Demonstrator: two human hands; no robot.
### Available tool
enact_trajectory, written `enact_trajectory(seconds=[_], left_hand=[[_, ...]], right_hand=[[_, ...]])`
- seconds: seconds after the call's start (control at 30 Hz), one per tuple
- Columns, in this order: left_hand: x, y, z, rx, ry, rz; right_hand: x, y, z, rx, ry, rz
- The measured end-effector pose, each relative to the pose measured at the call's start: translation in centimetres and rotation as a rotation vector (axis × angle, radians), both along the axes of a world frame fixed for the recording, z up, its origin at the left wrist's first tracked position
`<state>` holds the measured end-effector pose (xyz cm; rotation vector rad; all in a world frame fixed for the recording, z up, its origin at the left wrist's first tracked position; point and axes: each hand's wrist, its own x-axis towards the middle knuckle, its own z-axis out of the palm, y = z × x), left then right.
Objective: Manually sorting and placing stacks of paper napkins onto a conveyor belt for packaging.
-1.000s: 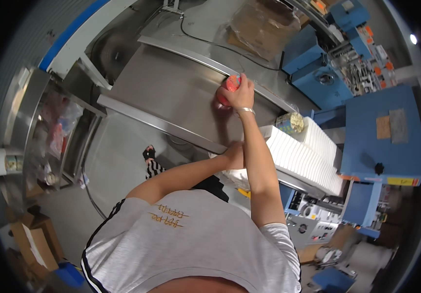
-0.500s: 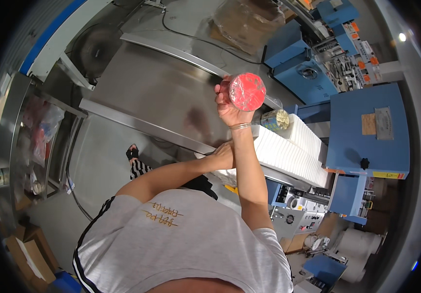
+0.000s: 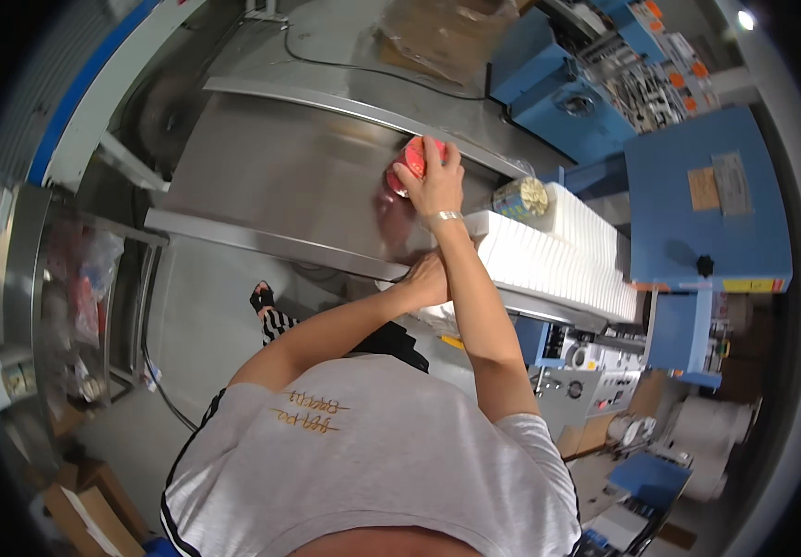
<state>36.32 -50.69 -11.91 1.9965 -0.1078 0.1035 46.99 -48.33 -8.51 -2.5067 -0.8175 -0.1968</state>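
My right hand [image 3: 438, 184] is wrapped round a red round pack in shiny clear film [image 3: 401, 176]. The pack is held low over the metal conveyor-like table [image 3: 280, 158], its red reflection close below it; whether it touches the surface I cannot tell. My left hand [image 3: 430, 280] is under my right forearm, by the near left end of a long row of white slabs or cards [image 3: 530, 260]. Its fingers are mostly hidden by that forearm. A clear film-wrapped round pack with pale contents [image 3: 521, 199] lies against the row's far left end.
Raised metal rails [image 3: 270, 243] edge the table. Blue machines [image 3: 707, 204] stand on the right. At the far side lies plastic-covered cardboard [image 3: 442, 42], with a black cable [image 3: 354, 65] on the floor. A metal rack [image 3: 131, 306] with plastic bags is at left, above cardboard boxes [image 3: 84, 506].
My right hand has lowered the red pack to the left toward the table and turned, so its back now shows. My left hand has stayed near the row's end.
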Motion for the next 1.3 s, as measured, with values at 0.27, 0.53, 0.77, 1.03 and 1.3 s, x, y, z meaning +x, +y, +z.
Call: enact_trajectory(seconds=[0.27,0.53,0.77,1.03,1.3], left_hand=[[0.4,-0.5,-2.7,0.091,-0.464,0.152],[0.5,-0.9,-1.5,0.196,-0.300,0.061],[1.1,-0.7,-0.1,0.012,-0.077,0.041],[1.0,-1.3,-1.3,0.054,-0.015,0.095],[0.9,-1.4,-0.2,0.084,-0.119,0.104]], right_hand=[[-3.1,-3.5,2.2,-0.106,-0.034,0.089],[-8.6,-17.2,5.4,0.665,0.341,-0.031],[-7.7,-28.5,1.7,0.888,0.306,-0.595],[-2.4,-36.8,-3.4,0.865,0.023,-0.934],[1.6,-41.0,-4.8,0.703,-0.078,-1.010]])
